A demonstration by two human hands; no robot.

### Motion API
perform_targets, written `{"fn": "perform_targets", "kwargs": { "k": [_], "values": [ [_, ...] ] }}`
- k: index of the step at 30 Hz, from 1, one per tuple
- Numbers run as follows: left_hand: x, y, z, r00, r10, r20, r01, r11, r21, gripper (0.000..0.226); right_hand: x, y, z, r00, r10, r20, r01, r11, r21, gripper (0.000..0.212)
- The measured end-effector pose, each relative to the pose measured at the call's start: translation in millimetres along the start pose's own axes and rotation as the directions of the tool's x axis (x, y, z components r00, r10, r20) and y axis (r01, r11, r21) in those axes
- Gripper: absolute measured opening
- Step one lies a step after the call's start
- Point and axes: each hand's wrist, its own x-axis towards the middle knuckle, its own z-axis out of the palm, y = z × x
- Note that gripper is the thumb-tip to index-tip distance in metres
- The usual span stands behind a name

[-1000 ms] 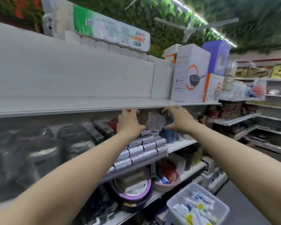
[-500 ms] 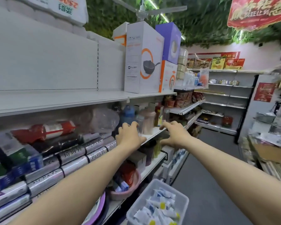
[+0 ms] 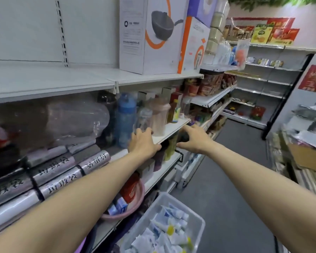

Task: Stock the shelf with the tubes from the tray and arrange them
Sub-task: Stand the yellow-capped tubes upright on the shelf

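Both hands are being held out empty at the white middle shelf [image 3: 173, 126]. The left hand [image 3: 144, 142] is being rested, fingers relaxed, on its front edge beside a clear plastic bottle [image 3: 144, 117]. The right hand [image 3: 193, 137] is being held spread near the shelf's corner. The white squeeze tubes [image 3: 170, 225] are being kept in the translucent plastic tray [image 3: 201, 221] below.

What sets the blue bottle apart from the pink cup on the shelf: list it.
Colour: the blue bottle is translucent blue, the pink cup pale pink. Height: the blue bottle looks taller than the pink cup. Place: the blue bottle stands left of the pink cup, with a clear bottle between them. Both stand upright on the same shelf.
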Motion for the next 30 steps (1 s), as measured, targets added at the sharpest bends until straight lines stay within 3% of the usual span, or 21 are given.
{"fn": "perform_targets", "kwargs": {
  "k": [7, 14, 22, 27, 30],
  "values": [
    [64, 8, 76, 0.984, -0.180, -0.013, 0.180, 0.984, 0.018, 0.062, 95, 67, 47, 0.982, -0.142, 0.123, 0.135, 0.989, 0.065, 0.050],
    [81, 9, 157, 0.876, -0.481, 0.012, 0.481, 0.876, 0.027, 0.057, 169, 116, 122, 0.897, -0.311, 0.312, 0.293, 0.950, 0.106, 0.055],
    [15, -59, 268, 0.637, -0.755, 0.157, 0.760, 0.649, 0.037, 0.061, 142, 138, 285, 0.697, -0.354, 0.623, 0.260, 0.935, 0.240, 0.058],
    [-52, -105, 351, 0.404, -0.847, 0.346, 0.904, 0.426, -0.013, 0.062, 87, 162, 379, 0.526, -0.289, 0.800, 0.122, 0.957, 0.265, 0.049],
    [-90, -121, 395, 0.316, -0.845, 0.430, 0.945, 0.318, -0.069, 0.069, 64, 170, 422, 0.462, -0.217, 0.860, 0.006, 0.970, 0.241, 0.049]
  ]
}}
